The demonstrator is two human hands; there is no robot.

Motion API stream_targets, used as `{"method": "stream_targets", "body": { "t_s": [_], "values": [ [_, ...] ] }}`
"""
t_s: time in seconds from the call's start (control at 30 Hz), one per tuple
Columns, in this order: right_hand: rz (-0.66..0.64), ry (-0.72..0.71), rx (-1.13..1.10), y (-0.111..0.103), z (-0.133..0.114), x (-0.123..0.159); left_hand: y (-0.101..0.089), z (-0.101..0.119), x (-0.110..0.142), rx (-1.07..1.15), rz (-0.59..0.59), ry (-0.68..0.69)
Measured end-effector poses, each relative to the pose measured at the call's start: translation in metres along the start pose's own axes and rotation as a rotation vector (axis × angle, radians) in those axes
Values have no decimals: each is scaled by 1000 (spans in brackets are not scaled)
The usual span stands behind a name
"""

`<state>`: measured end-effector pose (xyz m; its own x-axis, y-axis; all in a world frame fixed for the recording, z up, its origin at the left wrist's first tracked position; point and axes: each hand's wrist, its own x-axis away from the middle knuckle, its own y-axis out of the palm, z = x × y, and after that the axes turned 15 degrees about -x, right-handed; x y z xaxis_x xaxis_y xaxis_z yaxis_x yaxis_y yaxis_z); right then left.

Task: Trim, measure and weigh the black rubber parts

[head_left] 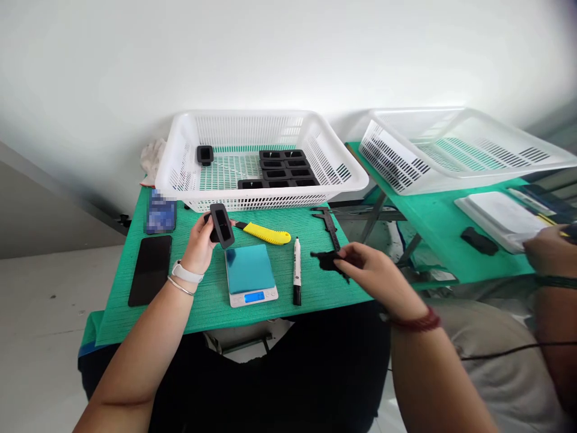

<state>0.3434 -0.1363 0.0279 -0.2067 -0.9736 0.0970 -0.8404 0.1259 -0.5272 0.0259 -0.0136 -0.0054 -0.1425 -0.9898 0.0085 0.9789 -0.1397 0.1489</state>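
My left hand (202,242) is closed around a black rectangular rubber-like piece (221,225) with a deep slot, raised near the front wall of a white basket (164,174). Several similar black pieces (288,164) lie inside that basket. At the right, my right hand (367,270) pinches at a ragged black scrap (328,260) on the green mat. A black caliper (330,228) lies just beyond those fingers. Between the hands are a yellow utility knife (267,234), a white marker (297,270) with a black cap, and a small digital scale (250,270) with a lit display.
Two phones, one black (150,270) and one blue-backed (161,215), lie at the left. A second white basket (451,141) stands on the neighbouring green table, with a white box (505,218) and a black item (479,240). A co-worker's hand (550,252) reaches in there.
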Motion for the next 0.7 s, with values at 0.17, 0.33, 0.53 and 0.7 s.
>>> {"method": "stream_targets", "body": {
  "t_s": [0.17,0.33,0.53,0.7],
  "values": [
    [-170,184,-365,-21,-17,0,0,0,1,4,-1,-2],
    [207,43,80,-15,-12,-3,1,-1,1,17,-16,-7],
    [155,35,-110,-6,-8,-4,1,0,2,29,-50,17],
    [211,138,-279,4,8,-13,1,2,5,6,-174,2]
  ]
}}
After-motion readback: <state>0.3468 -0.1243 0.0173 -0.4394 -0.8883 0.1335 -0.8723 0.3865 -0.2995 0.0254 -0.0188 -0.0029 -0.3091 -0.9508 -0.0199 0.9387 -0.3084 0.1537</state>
